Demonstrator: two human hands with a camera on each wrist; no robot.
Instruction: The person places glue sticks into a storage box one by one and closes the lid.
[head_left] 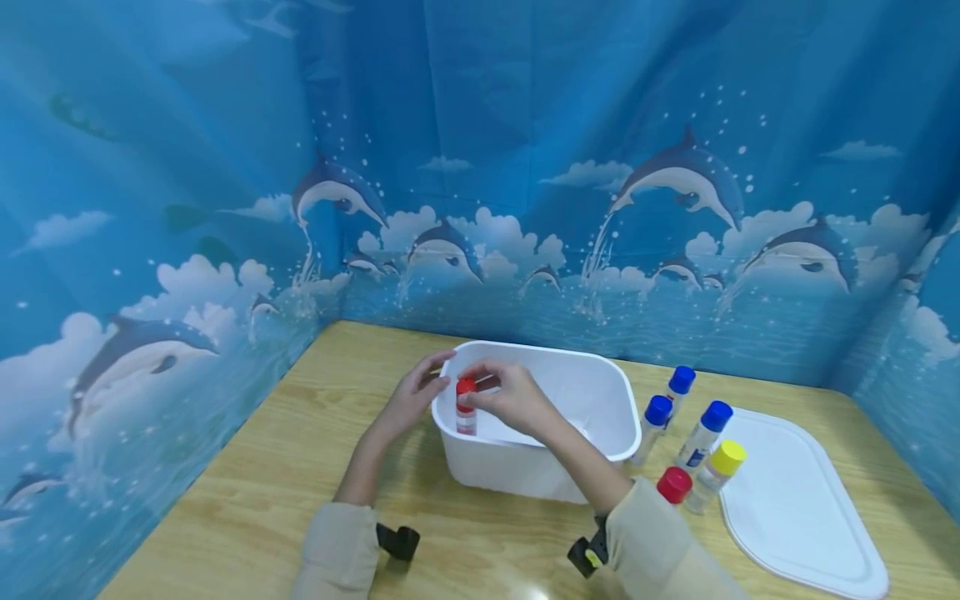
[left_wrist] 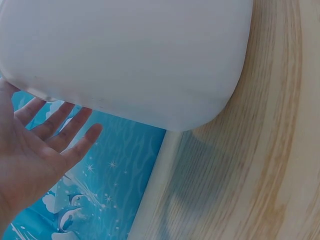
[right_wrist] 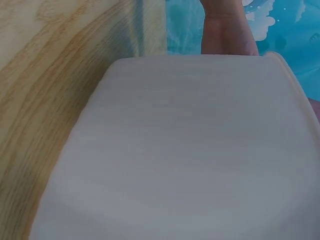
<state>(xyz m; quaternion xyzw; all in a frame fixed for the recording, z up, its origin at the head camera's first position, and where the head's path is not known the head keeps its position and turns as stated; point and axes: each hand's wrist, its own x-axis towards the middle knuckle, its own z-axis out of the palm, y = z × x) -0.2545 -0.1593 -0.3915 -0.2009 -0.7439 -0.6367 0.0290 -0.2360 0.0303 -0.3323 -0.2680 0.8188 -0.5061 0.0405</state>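
Note:
A white plastic bin (head_left: 517, 468) stands on the table. At its left end my right hand (head_left: 517, 402) reaches over the near rim and holds a small clear bottle with a red cap (head_left: 466, 408) upright, fingers at the cap. Whether the bottle touches the bin floor I cannot tell. My left hand (head_left: 408, 402) is at the bin's left rim, its fingers extended. In the left wrist view the left hand (left_wrist: 55, 135) shows spread fingers beside the bin wall (left_wrist: 135, 55). The bin's outside (right_wrist: 185, 145) fills most of the right wrist view and hides the right fingers.
Right of the bin stand several clear bottles: blue-capped ones (head_left: 701, 437), a yellow-capped one (head_left: 712, 479) and a red-capped one (head_left: 674, 485) partly behind my sleeve. A white lid (head_left: 802, 500) lies flat beyond them. A dolphin-print curtain (head_left: 495, 167) surrounds the wooden table (head_left: 247, 517).

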